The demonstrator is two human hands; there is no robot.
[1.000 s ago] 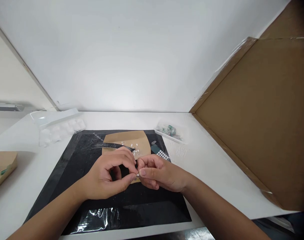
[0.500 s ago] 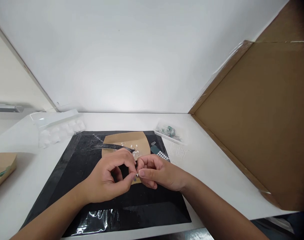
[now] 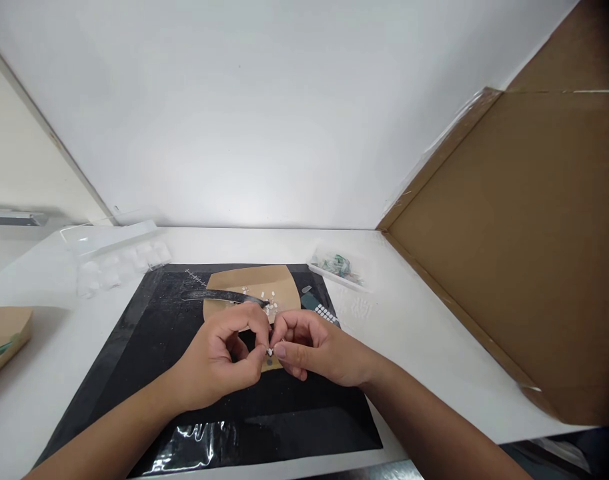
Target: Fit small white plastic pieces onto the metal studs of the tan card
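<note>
My left hand [image 3: 219, 357] and my right hand [image 3: 317, 350] meet over a black mat [image 3: 134, 333], fingertips pinched together on a tiny white piece [image 3: 270, 351]. Both hands are closed in a pinch. Just behind them lies a brown paper sheet [image 3: 254, 283] with several small white pieces [image 3: 270, 305] scattered on it. Black tweezers [image 3: 224, 295] rest across the paper's left side. A small card of white dots [image 3: 323, 311] lies at the mat's right edge, next to my right hand.
A clear plastic tray [image 3: 117, 257] sits at the back left, a clear tray with green parts [image 3: 340, 265] at the back right. A large cardboard panel [image 3: 524, 253] leans along the right. A brown box [image 3: 4, 333] is at the left edge of the white table [image 3: 434, 333].
Both hands have shifted slightly left and nearer, still pinched together on the tiny piece. The view has tilted a little.
</note>
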